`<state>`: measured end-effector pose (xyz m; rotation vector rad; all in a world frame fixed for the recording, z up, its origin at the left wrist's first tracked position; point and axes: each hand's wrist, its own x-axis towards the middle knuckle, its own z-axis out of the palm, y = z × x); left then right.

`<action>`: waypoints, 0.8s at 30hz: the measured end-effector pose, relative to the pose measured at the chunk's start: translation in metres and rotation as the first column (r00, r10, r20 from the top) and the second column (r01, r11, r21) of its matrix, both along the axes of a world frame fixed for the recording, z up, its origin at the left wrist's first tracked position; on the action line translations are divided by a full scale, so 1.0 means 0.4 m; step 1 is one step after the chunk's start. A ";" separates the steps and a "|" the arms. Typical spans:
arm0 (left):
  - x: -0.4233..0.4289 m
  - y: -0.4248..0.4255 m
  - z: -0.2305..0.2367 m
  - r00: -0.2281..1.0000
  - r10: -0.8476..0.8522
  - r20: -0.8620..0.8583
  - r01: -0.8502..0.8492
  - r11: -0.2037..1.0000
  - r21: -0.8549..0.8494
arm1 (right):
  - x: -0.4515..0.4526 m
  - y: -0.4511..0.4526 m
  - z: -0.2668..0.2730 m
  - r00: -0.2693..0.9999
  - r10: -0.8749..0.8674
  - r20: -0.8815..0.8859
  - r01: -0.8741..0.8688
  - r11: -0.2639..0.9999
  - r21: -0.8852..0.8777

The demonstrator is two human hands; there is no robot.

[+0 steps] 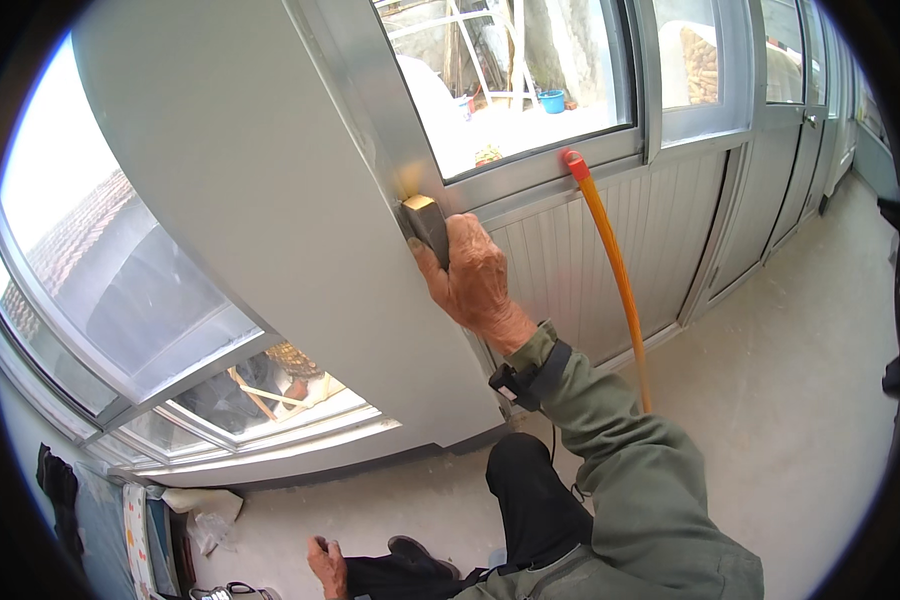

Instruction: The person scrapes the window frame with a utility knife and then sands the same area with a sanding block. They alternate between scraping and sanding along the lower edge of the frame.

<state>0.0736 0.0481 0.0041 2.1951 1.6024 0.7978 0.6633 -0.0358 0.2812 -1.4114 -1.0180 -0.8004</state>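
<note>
My right hand (474,277) grips a dark grey block with a yellowish end, seemingly a sanding sponge (427,229). The block lies against the edge of the white wall (285,210), where it meets the aluminium window frame (397,112). Thumb and fingers clasp it from opposite sides. Low in the view, my left hand (327,564) is beside my black-trousered leg with its fingers curled. Whether anything is inside that hand cannot be seen.
An orange handle with a red cap (607,232) leans against the frame right of my arm. Ribbed panelling (600,262) runs below the glass. Behind the wall corner is another window (262,390). Boards and a plastic bag (211,529) stand on the floor at lower left.
</note>
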 end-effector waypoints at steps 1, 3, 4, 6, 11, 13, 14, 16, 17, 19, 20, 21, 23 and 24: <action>-0.005 -0.006 -0.020 0.998 0.049 -0.042 -0.051 0.997 -0.055 | -0.005 0.000 -0.004 1.000 -0.002 0.002 0.003 1.000 -0.014; -0.007 -0.014 -0.051 0.992 -0.046 -0.115 0.056 0.995 0.083 | -0.011 -0.003 -0.010 1.000 0.002 0.008 -0.002 0.998 -0.055; -0.006 -0.015 -0.060 0.984 -0.070 -0.162 0.091 0.988 0.125 | -0.017 0.002 -0.011 1.000 0.023 0.016 -0.023 1.000 -0.019; -0.005 -0.020 -0.066 0.990 -0.071 -0.122 0.080 0.994 0.072 | -0.022 0.013 -0.012 0.998 0.066 0.021 -0.067 0.997 0.041; -0.003 -0.039 -0.041 0.944 -0.109 -0.313 0.090 0.993 -0.074 | -0.019 0.037 -0.012 0.997 0.059 0.048 -0.064 0.992 0.110; -0.001 -0.047 -0.034 0.935 -0.118 -0.335 0.126 0.992 0.000 | -0.016 0.046 -0.008 0.997 0.050 0.061 -0.057 0.990 0.127; -0.001 -0.049 -0.031 0.917 -0.123 -0.380 0.129 0.992 -0.011 | -0.016 0.047 -0.009 0.997 0.051 0.057 -0.058 0.991 0.124; 0.002 -0.050 -0.032 0.924 -0.142 -0.355 0.141 0.990 -0.030 | -0.021 0.047 -0.015 0.998 0.039 0.053 -0.045 0.992 0.121; 0.004 -0.048 -0.034 0.927 -0.152 -0.344 0.146 0.988 -0.041 | -0.024 0.046 -0.019 0.998 0.025 0.056 -0.032 0.992 0.125; 0.003 -0.046 -0.039 0.935 -0.126 -0.331 0.119 0.992 -0.040 | -0.029 0.047 -0.026 0.998 0.017 0.053 -0.024 0.991 0.134; 0.001 -0.046 -0.042 0.940 -0.111 -0.323 0.104 0.994 -0.040 | -0.029 0.048 -0.029 0.999 0.025 0.045 -0.031 0.990 0.136; -0.001 -0.047 -0.045 0.944 -0.111 -0.311 0.104 0.994 -0.039 | -0.027 0.050 -0.032 0.999 0.031 0.035 -0.036 0.990 0.134; -0.007 -0.049 -0.050 0.949 -0.114 -0.295 0.107 0.993 -0.041 | -0.023 0.057 -0.038 0.998 0.040 0.056 -0.049 0.986 0.159; -0.009 -0.050 -0.051 0.944 -0.113 -0.310 0.110 0.994 -0.027 | -0.021 0.062 -0.038 0.997 0.043 0.071 -0.055 0.983 0.173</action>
